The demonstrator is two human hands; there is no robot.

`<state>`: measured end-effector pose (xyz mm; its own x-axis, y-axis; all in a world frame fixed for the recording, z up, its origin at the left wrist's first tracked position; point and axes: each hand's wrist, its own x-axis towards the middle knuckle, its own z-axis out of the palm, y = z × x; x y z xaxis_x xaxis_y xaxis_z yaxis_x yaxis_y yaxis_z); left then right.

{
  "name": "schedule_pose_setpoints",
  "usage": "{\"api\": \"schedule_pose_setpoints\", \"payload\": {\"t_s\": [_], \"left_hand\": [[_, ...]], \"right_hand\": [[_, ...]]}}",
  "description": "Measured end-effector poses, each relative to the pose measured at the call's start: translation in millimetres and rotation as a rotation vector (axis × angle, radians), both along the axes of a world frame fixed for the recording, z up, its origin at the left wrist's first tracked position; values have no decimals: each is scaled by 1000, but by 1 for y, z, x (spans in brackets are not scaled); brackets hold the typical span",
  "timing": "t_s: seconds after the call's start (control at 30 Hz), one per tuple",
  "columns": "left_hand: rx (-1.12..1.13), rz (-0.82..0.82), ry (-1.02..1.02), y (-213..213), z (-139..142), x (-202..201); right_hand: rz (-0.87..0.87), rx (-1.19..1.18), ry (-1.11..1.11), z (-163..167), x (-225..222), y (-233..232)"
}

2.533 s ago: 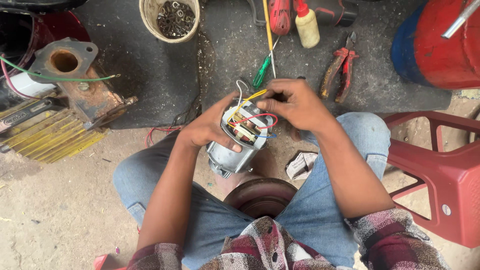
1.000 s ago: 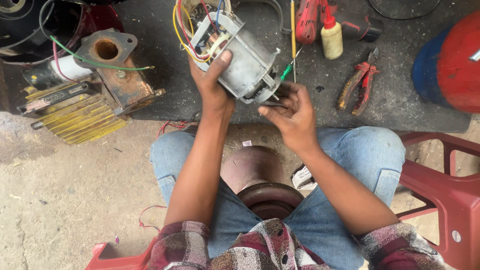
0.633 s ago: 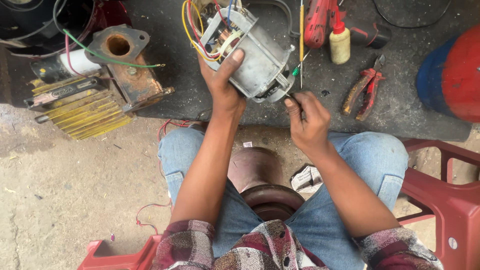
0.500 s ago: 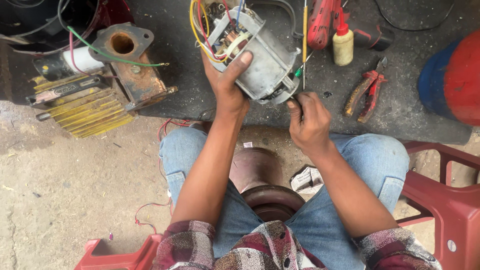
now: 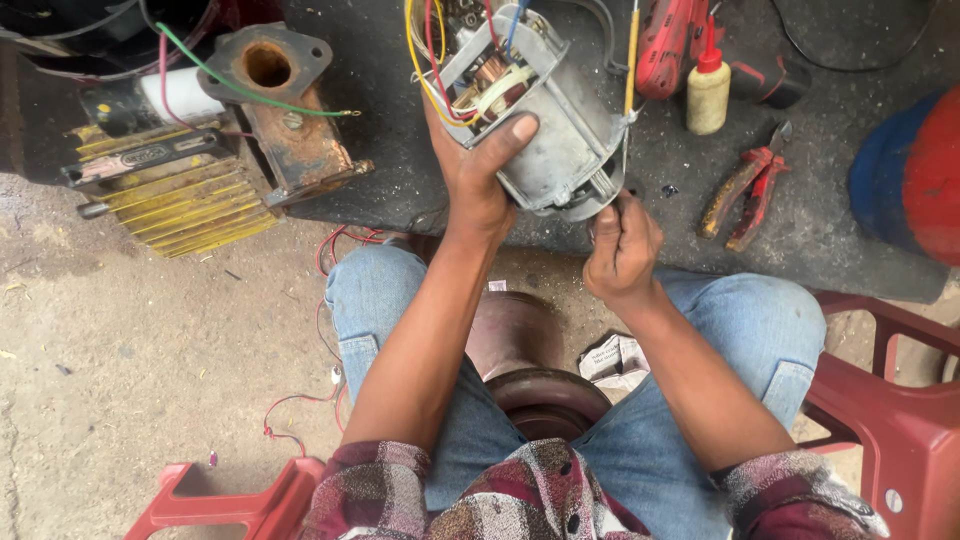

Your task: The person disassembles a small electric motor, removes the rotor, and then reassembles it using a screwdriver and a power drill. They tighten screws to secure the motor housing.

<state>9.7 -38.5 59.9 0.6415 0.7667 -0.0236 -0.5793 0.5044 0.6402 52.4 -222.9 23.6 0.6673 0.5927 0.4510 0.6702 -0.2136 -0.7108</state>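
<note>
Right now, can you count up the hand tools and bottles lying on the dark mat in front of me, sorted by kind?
Red-handled pliers: 1
Red power drill: 1
Yellow-shafted screwdriver: 1
Small yellowish squeeze bottle with a red nozzle: 1
Total: 4
The grey electric motor is not counted; the left hand holds it up, and the right hand is at its lower end.

One grey motor (image 5: 545,120), one red-handled pliers (image 5: 742,190), one small glue bottle (image 5: 708,88), one rusty pump housing (image 5: 285,115), one yellow finned block (image 5: 180,195), two red plastic stools (image 5: 900,420)
</note>
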Motion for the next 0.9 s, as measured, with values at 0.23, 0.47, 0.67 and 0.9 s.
{"api": "schedule_pose_setpoints", "payload": {"t_s": [0.23,0.47,0.67,0.9], "left_hand": [[-24,-58,-18,7,-11,-1],[-139,-129,58,15,-28,-1],[5,-74,364,0,-37,2],[158,-22,602,-5,-30,2]], "right_hand": [[45,-21,526,4,-3,-9],[180,207,976,13,39,-14],[222,-42,1085,12,40,-10],[116,-228,1138,9,31,-4]]}}
